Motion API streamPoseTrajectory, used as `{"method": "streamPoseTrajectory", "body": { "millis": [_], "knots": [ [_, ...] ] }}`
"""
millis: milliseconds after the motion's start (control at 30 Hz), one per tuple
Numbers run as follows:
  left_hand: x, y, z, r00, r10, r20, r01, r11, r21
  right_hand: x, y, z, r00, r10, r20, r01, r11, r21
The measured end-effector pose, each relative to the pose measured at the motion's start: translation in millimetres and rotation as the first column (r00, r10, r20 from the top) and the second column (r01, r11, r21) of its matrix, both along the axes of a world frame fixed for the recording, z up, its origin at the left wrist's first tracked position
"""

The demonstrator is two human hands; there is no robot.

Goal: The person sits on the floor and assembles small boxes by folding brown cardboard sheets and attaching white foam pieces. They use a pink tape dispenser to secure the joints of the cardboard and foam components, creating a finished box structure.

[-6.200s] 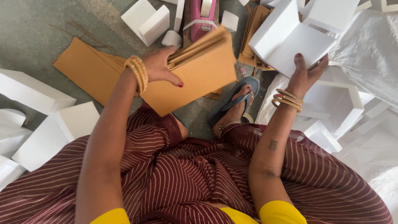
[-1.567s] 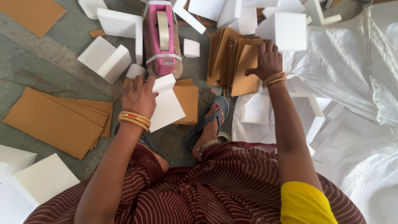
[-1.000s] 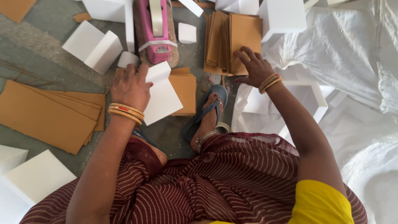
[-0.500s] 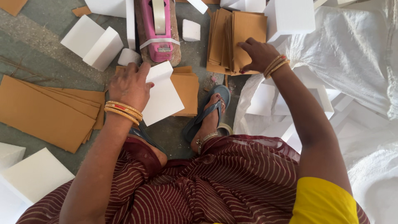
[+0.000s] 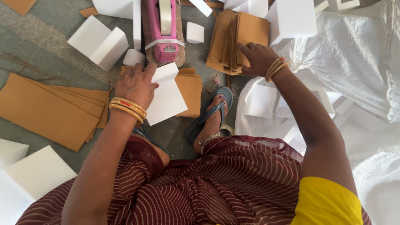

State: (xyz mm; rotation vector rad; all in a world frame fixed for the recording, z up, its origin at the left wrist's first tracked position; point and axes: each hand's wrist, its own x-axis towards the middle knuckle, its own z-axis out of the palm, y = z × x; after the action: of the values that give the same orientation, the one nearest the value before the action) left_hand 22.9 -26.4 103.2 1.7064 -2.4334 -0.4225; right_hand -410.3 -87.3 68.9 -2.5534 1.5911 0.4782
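My left hand (image 5: 134,83) holds a white foam slab (image 5: 166,93) from above, over a short stack of brown cardboard pieces (image 5: 189,89) on the floor. Just beyond it stands a pink tape dispenser (image 5: 163,31). My right hand (image 5: 256,58) reaches forward and grips the near edge of a stack of folded brown cardboard sheets (image 5: 239,37), fingers curled over the top sheet. Gold bangles are on both wrists.
Flat brown cardboard sheets (image 5: 54,110) lie at the left. White foam blocks (image 5: 98,41) are scattered all around, one large one (image 5: 293,18) at the top right. A white plastic sack (image 5: 358,62) covers the right side. My sandalled foot (image 5: 210,118) rests in the middle.
My right hand has slid down from the foam block onto the folded cardboard stack and taken hold of its edge. My left hand has stayed on the foam slab.
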Motion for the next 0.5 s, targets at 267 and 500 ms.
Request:
{"method": "streamPoseTrajectory", "body": {
  "millis": [267,500],
  "knots": [
    [-0.2,1.1,-0.2,0.996,-0.039,0.075,0.043,0.998,-0.044,7.3,27.8,-36.6,0.991,0.137,-0.008,-0.129,0.91,-0.393],
    [3.2,-1.1,-5.0,0.997,-0.059,0.047,0.062,0.995,-0.075,7.5,21.2,-29.0,0.993,0.109,0.044,-0.057,0.775,-0.629]
  ]
}}
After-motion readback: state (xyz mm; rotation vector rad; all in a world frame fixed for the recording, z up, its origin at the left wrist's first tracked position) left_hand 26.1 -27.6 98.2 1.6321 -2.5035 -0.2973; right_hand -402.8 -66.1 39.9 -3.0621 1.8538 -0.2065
